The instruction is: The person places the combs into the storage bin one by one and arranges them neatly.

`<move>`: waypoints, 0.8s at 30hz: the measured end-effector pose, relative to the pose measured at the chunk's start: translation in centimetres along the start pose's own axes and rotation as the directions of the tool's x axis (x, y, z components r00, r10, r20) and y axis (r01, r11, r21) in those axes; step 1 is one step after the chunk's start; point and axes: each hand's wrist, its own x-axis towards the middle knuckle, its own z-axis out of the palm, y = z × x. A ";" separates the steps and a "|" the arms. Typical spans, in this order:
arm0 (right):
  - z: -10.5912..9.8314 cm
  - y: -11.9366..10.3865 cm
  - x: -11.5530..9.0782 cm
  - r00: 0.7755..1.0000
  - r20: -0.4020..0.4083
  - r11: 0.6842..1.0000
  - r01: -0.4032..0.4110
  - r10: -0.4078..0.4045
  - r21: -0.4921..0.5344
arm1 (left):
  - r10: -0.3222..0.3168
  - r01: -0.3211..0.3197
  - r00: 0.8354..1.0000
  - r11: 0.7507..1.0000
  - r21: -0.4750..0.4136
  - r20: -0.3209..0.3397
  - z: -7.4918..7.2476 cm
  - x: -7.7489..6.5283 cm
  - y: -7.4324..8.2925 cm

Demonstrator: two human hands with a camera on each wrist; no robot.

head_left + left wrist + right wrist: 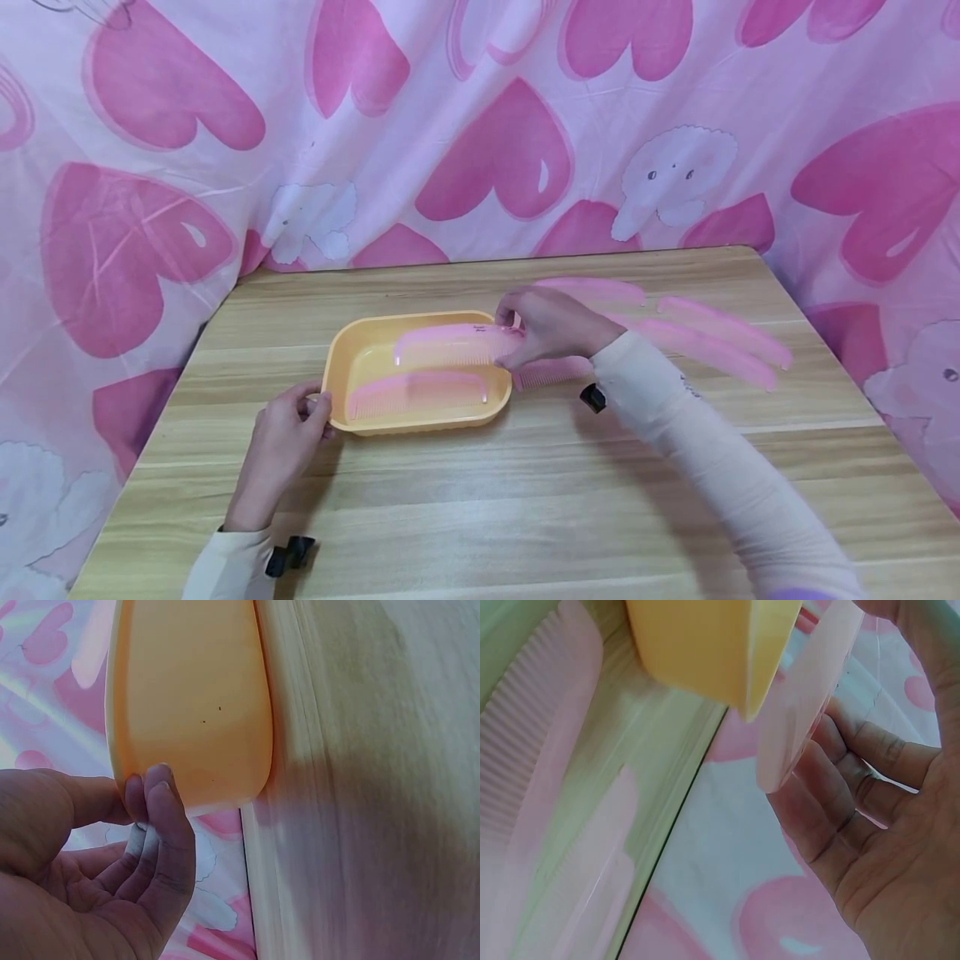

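Observation:
A pink comb (450,343) is pinched at its right end by my right hand (551,325), held over the yellow tray (420,429). In the right wrist view the same comb (810,697) sits between thumb and fingertips, beside the tray's wall (697,645). Inside the tray another pink comb (420,393) lies along the near side. My left hand (285,446) grips the tray's near left corner, its thumb and fingers on the rim; the left wrist view shows these fingers (169,840) pinching the tray's edge (195,697).
To the right of the tray several pink combs lie on the wooden table (480,517): one comb (592,289) at the back, one comb (727,329) farther right, and one comb (555,372) by the tray's right end. A pink heart-patterned cloth (495,158) hangs behind.

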 end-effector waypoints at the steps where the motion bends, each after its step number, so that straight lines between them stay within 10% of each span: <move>1: 0.1 -0.2 0.2 1.000 0.001 1.000 0.000 0.000 -0.004 | -0.002 0.002 1.000 1.000 -0.001 0.000 0.0 0.0 0.0; 24: 3.4 -3.6 3.4 0.992 0.125 0.998 -0.010 0.019 -0.067 | -0.062 0.066 0.997 0.994 -0.089 0.053 0.0 0.2 -0.2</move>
